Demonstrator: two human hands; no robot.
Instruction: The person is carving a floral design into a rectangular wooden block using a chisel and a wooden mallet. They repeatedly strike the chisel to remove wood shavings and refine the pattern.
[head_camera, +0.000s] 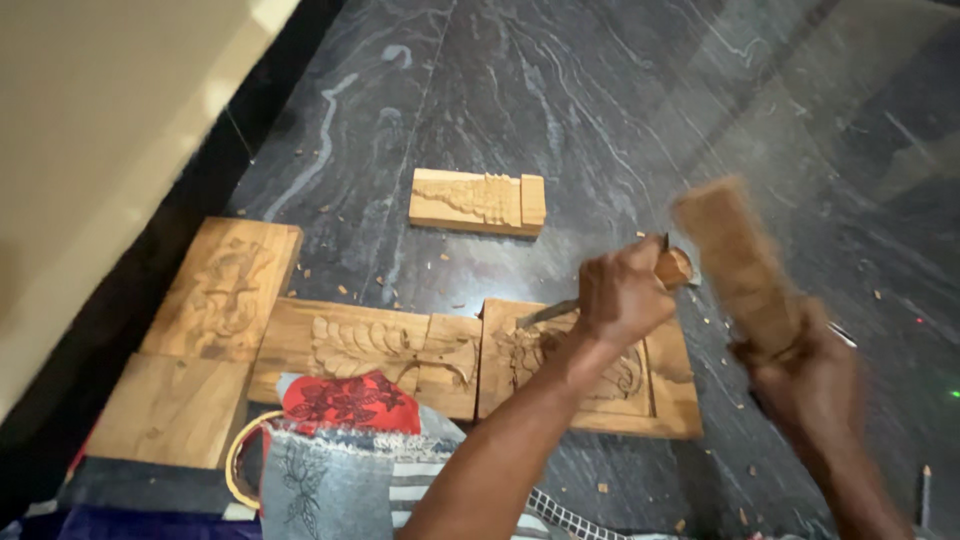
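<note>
Near the middle of the dark grey veined stone floor (560, 90), the left hand (622, 292) is clenched around the pale wooden handle of a metal-bladed carving chisel (672, 268), whose blade slants down toward 8 o'clock and meets the square light-brown wooden panel with a half-cut relief (668, 385) at its upper left part. At 3 o'clock from that hand, the right hand (805, 365) is closed around the lower end of a long flat brown wooden mallet (738, 262), which is blurred and stands raised, its top just beside the chisel's handle. Touching the square panel at 9 o'clock lies a long rectangular wooden panel carved with leaf scrolls (385, 345). Further toward 9 o'clock sits a tilted wooden panel with a faint figure relief (225, 285), and below it, at 6 o'clock, a plain uncarved wooden block (175, 410). Well apart, at 12 o'clock from the long panel, rests a small rectangular carved wooden piece (478, 200). A red patterned cloth (345, 400) overlaps the long panel's lower edge, above grey embroidered fabric (320, 480). Small wood chips (600, 487) dot the floor.
</note>
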